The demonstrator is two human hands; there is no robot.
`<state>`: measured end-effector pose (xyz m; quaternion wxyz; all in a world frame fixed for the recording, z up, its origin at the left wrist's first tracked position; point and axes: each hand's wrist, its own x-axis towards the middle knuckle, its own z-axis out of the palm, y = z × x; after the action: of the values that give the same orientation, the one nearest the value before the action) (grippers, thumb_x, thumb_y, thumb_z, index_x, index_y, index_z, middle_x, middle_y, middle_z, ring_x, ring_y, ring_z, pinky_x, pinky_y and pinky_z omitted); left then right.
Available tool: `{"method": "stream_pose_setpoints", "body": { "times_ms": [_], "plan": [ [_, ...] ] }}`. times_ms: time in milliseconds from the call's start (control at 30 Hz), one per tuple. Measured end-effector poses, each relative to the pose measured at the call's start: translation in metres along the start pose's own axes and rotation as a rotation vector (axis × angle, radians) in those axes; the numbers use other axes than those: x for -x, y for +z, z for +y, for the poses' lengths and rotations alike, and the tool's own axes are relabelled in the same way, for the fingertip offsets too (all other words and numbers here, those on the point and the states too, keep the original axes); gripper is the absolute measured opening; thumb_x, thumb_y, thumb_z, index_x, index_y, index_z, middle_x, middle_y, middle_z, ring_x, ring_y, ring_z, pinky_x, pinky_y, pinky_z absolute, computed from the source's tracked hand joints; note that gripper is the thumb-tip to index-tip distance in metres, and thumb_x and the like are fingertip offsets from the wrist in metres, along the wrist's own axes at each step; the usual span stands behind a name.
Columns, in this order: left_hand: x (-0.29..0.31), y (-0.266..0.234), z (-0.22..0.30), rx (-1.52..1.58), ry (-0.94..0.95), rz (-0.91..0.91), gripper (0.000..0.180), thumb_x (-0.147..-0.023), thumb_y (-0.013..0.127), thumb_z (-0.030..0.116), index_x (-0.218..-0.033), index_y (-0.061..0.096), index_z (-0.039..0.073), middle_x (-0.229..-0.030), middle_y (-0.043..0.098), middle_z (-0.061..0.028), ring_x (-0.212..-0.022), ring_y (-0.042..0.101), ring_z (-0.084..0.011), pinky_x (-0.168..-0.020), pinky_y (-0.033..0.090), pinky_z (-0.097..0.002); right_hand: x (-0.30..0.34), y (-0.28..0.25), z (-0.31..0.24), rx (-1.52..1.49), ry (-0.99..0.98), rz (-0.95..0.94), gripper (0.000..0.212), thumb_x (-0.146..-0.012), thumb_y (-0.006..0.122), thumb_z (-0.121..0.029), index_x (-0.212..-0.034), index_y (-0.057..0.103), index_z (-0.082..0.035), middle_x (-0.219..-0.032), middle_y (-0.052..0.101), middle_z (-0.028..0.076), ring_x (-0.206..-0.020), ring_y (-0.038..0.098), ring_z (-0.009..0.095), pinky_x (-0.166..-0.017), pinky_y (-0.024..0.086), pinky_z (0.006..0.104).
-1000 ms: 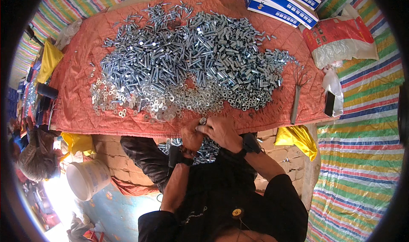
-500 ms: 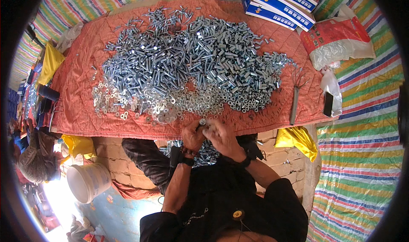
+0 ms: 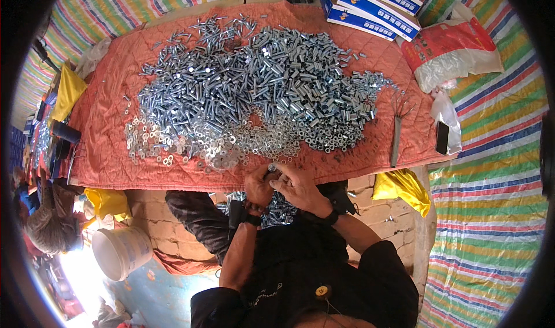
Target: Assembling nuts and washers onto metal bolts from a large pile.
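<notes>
My left hand [image 3: 258, 188] and my right hand [image 3: 296, 187] meet at the near edge of a table covered with a red quilted cloth [image 3: 110, 120]. The left fingers are closed round a small metal fastener [image 3: 272, 168], its round silver end showing upward. My right thumb and fingers pinch in at the same piece, and its lower part is hidden. Just beyond lie flat washers [image 3: 217, 146] and small rings [image 3: 269, 140]. Hex nuts [image 3: 329, 140] sit to their right. Farther back are heaped metal bolts [image 3: 202, 91] and short metal sleeves [image 3: 312, 56].
A hand rake [image 3: 396, 134] lies at the right, near a black phone-like object [image 3: 442, 138]. Blue-and-white boxes [image 3: 376, 10] and a red-and-white bag [image 3: 454, 50] stand behind. More metal fasteners [image 3: 277, 212] are below the table edge. A white bucket [image 3: 118, 253] stands lower left.
The right fingers have shifted slightly on the small fastener, which stays between both hands. The whole view has moved a little; the piles look unchanged.
</notes>
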<state>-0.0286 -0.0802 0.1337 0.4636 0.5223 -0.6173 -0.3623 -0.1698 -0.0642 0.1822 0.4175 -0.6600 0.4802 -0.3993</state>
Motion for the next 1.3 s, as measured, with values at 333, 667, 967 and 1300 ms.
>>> {"method": "stream_pose_setpoints", "body": {
  "times_ms": [333,667,967,1300],
  "plan": [
    [0.045,-0.032,-0.005,-0.106,-0.117,-0.227,0.014,-0.077,0.066,0.013,-0.083,0.064,0.001,-0.061,0.059,-0.0145,-0.055,0.060,-0.0264,-0.051,0.043,-0.0375,0.009,-0.039,0.055,0.418,-0.135,0.232,0.012,-0.083,0.064,-0.013,-0.086,0.062,-0.001,-0.076,0.056,0.013,-0.068,0.058,0.029,-0.060,0.045,0.0380],
    [0.093,-0.024,-0.165,-0.712,-0.682,-1.128,0.041,-0.092,0.036,0.039,-0.104,0.060,0.007,-0.087,0.063,-0.0106,-0.072,0.061,-0.0274,-0.067,0.050,-0.0427,-0.008,-0.013,0.078,0.624,-0.221,0.420,0.011,-0.078,0.069,-0.012,-0.080,0.060,-0.007,-0.073,0.056,0.009,-0.063,0.058,0.028,-0.053,0.045,0.0373],
    [0.098,-0.006,-0.150,-0.544,-0.192,-1.178,0.017,-0.070,0.065,0.022,-0.062,0.063,0.007,-0.058,0.060,-0.0089,-0.056,0.060,-0.0266,-0.053,0.047,-0.0392,0.001,-0.026,0.084,0.670,-0.178,0.453,0.010,-0.081,0.067,-0.016,-0.081,0.060,-0.008,-0.074,0.057,0.008,-0.061,0.058,0.029,-0.051,0.045,0.0384],
    [0.142,-0.036,-0.336,0.840,0.181,-0.954,0.027,-0.070,0.071,0.029,-0.071,0.064,0.003,-0.053,0.057,-0.0089,-0.046,0.055,-0.0237,-0.051,0.046,-0.0369,-0.015,-0.005,0.067,0.542,-0.226,0.445,0.014,-0.082,0.066,-0.019,-0.081,0.058,-0.008,-0.077,0.058,0.010,-0.062,0.058,0.031,-0.051,0.045,0.0412]
  ]
}}
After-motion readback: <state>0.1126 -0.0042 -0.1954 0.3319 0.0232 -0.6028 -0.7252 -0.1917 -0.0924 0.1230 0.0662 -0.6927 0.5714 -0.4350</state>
